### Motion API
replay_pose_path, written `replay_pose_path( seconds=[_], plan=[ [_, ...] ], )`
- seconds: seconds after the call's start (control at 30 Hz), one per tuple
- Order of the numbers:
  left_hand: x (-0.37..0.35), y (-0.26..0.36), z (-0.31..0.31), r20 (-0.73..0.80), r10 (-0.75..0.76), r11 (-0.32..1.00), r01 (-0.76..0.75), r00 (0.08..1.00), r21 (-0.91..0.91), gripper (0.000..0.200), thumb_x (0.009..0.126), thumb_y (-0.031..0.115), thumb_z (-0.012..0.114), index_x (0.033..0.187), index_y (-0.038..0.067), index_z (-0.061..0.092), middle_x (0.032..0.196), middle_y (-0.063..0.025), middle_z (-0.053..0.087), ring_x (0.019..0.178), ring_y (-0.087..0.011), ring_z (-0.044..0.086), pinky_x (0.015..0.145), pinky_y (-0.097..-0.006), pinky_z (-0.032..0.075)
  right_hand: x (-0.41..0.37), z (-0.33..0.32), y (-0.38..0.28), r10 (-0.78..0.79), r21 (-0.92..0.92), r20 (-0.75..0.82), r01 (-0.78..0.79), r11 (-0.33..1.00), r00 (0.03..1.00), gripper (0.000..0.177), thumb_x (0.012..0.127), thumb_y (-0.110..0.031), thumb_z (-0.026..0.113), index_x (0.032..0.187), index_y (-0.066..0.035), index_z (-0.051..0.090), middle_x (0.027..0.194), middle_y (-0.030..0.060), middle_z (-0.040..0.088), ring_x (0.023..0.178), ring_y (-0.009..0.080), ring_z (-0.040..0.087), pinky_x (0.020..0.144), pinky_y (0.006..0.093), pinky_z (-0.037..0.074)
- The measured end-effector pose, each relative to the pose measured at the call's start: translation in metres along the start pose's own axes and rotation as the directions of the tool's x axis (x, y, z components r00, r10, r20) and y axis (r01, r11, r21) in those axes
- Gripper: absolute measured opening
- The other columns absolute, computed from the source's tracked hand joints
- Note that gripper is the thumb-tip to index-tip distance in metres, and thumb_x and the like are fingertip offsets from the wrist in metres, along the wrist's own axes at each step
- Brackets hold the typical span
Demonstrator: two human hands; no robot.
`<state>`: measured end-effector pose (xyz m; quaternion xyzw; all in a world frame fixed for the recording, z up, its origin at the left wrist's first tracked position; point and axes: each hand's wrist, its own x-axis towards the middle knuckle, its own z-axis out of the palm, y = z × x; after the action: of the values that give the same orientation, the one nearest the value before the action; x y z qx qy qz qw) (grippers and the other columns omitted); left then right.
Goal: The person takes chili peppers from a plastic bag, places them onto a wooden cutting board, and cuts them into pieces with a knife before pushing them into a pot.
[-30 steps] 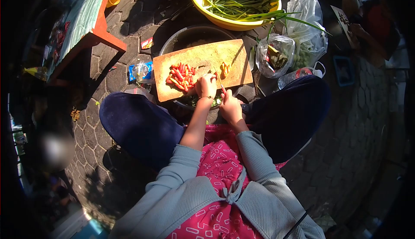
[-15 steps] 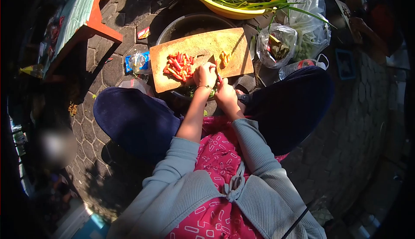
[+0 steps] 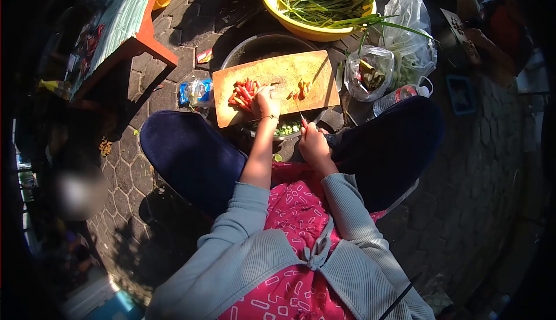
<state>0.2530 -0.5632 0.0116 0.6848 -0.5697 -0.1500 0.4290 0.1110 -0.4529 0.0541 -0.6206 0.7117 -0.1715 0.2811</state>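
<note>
A wooden cutting board (image 3: 280, 68) rests tilted across a dark basin (image 3: 243, 48). On its left part lies a pile of whole red chilies (image 3: 244, 92); cut orange-red pieces (image 3: 304, 88) lie to the right. My left hand (image 3: 266, 102) is at the right edge of the pile with its fingers curled in. What its fingertips hold is hidden. My right hand (image 3: 314, 145) grips the red handle of a knife (image 3: 304, 122), its thin blade pointing up over the board's lower edge. Chopped green pieces (image 3: 286, 129) show in the basin below the board.
A yellow basin (image 3: 315, 32) of long green leaves stands behind the board. Plastic bags (image 3: 369, 74) and a bottle (image 3: 399, 97) sit at right. A blue packet (image 3: 196, 92) and an orange-legged table (image 3: 152, 45) are at left. Another person's hand (image 3: 483, 42) shows far right.
My left hand has gone from the middle of the board's lower edge to the chili pile. My right hand has drawn back with the knife, away from my left. The view has shifted slightly.
</note>
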Motion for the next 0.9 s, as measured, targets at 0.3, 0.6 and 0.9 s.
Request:
replay_pose_path(
  seconds=[0.3,0.6,0.9],
  plan=[
    [0.014,0.02,-0.064,0.26,-0.306,0.95,0.31,0.916,0.028,0.009,0.071,0.001,0.053,0.066,0.003,0.06,0.069,-0.0116,0.061,0.061,-0.0152,0.059,0.052,-0.0268,0.047,0.033,0.023,0.015,0.005,0.243,-0.022,0.0,0.97,1.0,0.025,0.086,-0.025,0.041,0.085,0.0,0.042,0.07,0.0279,0.055,0.069,0.0457,0.053,0.063,0.0506,0.041],
    [0.006,-0.024,-0.037,0.388,-0.118,0.932,-0.033,0.914,0.362,0.006,0.061,0.012,0.068,0.063,0.011,0.063,0.07,-0.0088,0.061,0.071,-0.0245,0.06,0.064,-0.0345,0.047,0.031,0.029,0.008,-0.022,0.267,0.068,0.003,0.964,0.997,0.024,0.086,-0.024,0.041,0.086,0.0,0.042,0.071,0.0289,0.055,0.073,0.0456,0.053,0.064,0.0511,0.04],
    [-0.008,0.022,0.002,0.298,0.126,0.971,-0.18,0.946,0.159,0.011,0.062,0.012,0.068,0.064,0.006,0.059,0.066,-0.0107,0.058,0.071,-0.0281,0.055,0.064,-0.0361,0.044,0.034,0.026,0.014,0.029,0.262,0.009,-0.03,0.965,1.0,0.027,0.088,-0.026,0.038,0.086,0.002,0.042,0.072,0.0298,0.054,0.072,0.0466,0.052,0.064,0.0512,0.04]
  ],
)
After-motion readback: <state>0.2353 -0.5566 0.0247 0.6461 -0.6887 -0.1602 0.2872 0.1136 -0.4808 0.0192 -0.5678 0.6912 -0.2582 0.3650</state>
